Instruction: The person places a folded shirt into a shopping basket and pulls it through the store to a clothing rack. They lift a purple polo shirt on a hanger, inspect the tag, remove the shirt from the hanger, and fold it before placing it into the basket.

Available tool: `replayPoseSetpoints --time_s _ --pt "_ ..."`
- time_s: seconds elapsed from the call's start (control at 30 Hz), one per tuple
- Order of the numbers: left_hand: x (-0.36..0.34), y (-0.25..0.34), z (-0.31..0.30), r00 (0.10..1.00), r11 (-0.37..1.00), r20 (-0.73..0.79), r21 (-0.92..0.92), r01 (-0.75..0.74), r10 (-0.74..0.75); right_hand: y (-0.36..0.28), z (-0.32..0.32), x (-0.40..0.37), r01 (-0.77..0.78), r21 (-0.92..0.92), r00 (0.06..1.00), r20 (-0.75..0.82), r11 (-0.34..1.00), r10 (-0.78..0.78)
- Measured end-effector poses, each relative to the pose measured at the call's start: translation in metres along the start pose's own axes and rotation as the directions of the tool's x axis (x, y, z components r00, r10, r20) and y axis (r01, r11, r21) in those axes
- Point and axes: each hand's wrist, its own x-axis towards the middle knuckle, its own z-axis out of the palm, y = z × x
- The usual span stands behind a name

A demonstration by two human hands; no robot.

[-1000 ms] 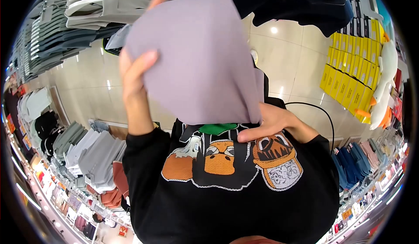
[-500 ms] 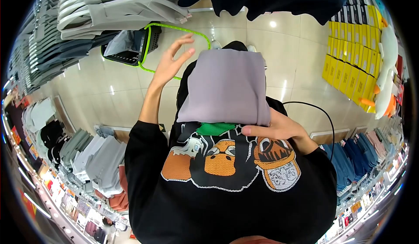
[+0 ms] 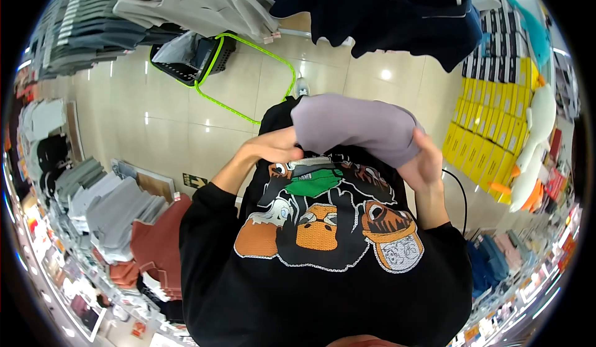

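A folded mauve-grey cloth (image 3: 354,123) is held in front of my printed black top, bent into a thinner, curved bundle. My left hand (image 3: 276,146) grips its left end, thumb on the near side and the other fingers hidden behind the fabric. At the right end, my right hand (image 3: 424,161) is closed round the cloth, with its thumb on top.
A black basket (image 3: 189,67) with a bright green handle stands on the floor at upper left. Clothes (image 3: 198,5) hang along the top. Yellow boxes (image 3: 484,130) and white plush birds (image 3: 534,142) are at right. More clothes (image 3: 127,210) fill the lower left.
My left hand has come down from the air and taken the cloth's left end. My right hand has moved out to its right end. The cloth has gone from a broad flat fold to a narrower bundle.
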Motion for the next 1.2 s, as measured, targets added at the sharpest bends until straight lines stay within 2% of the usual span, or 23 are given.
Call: replayPoseSetpoints --time_s 0.07,0.1,0.13,0.17,0.27,0.33,0.4,0.47,0.5,0.53,0.6,0.63,0.7,0.73,0.8,0.83,0.9,0.93,1.0,1.07,1.17,1.2 --pt "0.029 0.052 0.032 0.947 0.936 -0.171 0.181 0.301 -0.271 -0.009 -0.001 0.005 -0.029 -0.036 0.998 0.058 0.999 0.031" --pt "0.037 0.045 0.051 0.945 0.937 -0.199 0.187 0.296 -0.259 -0.012 0.004 0.008 -0.053 -0.002 0.997 0.052 0.999 0.053" --pt "0.044 0.03 0.068 0.872 0.932 -0.439 0.172 0.319 -0.217 -0.016 0.008 0.011 -0.079 0.033 0.996 0.045 0.996 0.077" --pt "0.047 0.022 0.08 0.742 0.93 -0.65 0.149 0.337 -0.165 -0.02 0.007 0.014 -0.093 0.016 0.994 0.066 0.996 0.091" --pt "0.049 0.025 0.103 0.642 0.948 -0.759 0.116 0.297 -0.109 -0.03 0.008 0.026 -0.088 -0.074 0.995 0.048 0.993 0.092" --pt "0.041 0.023 0.113 0.614 0.971 -0.782 0.053 0.231 -0.104 -0.038 0.019 0.036 -0.095 -0.135 0.995 -0.001 0.986 0.096" --pt "0.032 0.034 0.124 0.508 0.966 -0.825 -0.167 0.196 -0.246 -0.037 0.021 0.05 -0.102 -0.211 0.992 0.047 0.972 0.114" --pt "0.022 0.035 0.131 0.443 0.972 -0.871 -0.142 0.186 -0.212 -0.03 0.028 0.062 -0.002 -0.441 0.984 0.16 0.897 0.081" --pt "0.016 0.034 0.134 0.417 0.977 -0.89 -0.115 0.18 -0.182 -0.019 0.03 0.072 0.011 -0.54 0.983 0.162 0.841 0.092" --pt "0.012 0.034 0.136 0.394 0.981 -0.907 -0.09 0.174 -0.153 -0.006 0.032 0.079 0.005 -0.551 0.979 0.172 0.834 0.108" --pt "0.004 0.034 0.14 0.356 0.991 -0.929 -0.061 0.118 -0.1 0.026 0.035 0.09 0.041 -0.701 0.976 0.182 0.712 0.122" --pt "-0.001 0.031 0.14 0.308 0.995 -0.947 -0.077 0.063 -0.093 0.046 0.03 0.097 0.038 -0.71 0.973 0.186 0.703 0.136" --pt "-0.015 0.027 0.139 0.245 0.996 -0.966 -0.09 -0.002 -0.087 0.085 0.018 0.109 0.195 -0.762 0.957 0.286 0.618 0.05" --pt "-0.025 0.026 0.139 0.201 0.996 -0.977 -0.086 -0.032 -0.077 0.096 0.017 0.109 0.192 -0.767 0.955 0.289 0.612 0.063" --pt "-0.044 0.022 0.14 0.147 0.995 -0.987 -0.08 -0.066 -0.069 0.116 0.017 0.107 -0.156 -0.721 0.93 0.123 0.675 0.346" --pt "-0.055 0.02 0.142 0.115 0.987 -0.988 -0.119 -0.108 -0.106 0.128 0.015 0.108 -0.159 -0.727 0.927 0.122 0.668 0.354" --pt "-0.08 0.018 0.146 0.078 0.976 -0.987 -0.151 -0.154 -0.141 0.151 0.009 0.111 -0.496 -0.478 0.769 0.147 0.725 0.623" --pt "-0.093 0.017 0.148 0.044 0.963 -0.986 -0.166 -0.214 -0.16 0.167 0.004 0.115 -0.495 -0.485 0.766 0.148 0.721 0.626" --pt "-0.124 0.018 0.148 0.006 0.946 -0.986 -0.164 -0.278 -0.169 0.198 0.008 0.121 -0.607 -0.393 0.685 0.182 0.691 0.705" --pt "-0.164 0.019 0.146 0.024 0.899 -0.962 -0.265 -0.349 -0.274 0.228 0.027 0.127 -0.605 -0.394 0.679 0.198 0.692 0.707" --pt "-0.227 0.013 0.145 0.004 0.885 -0.954 -0.28 -0.372 -0.3 0.273 0.076 0.132 -0.641 -0.365 0.683 0.13 0.675 0.719" --pt "-0.247 0.013 0.146 0.001 0.888 -0.955 -0.277 -0.367 -0.297 0.284 0.096 0.132 -0.599 -0.461 0.696 0.105 0.655 0.71"
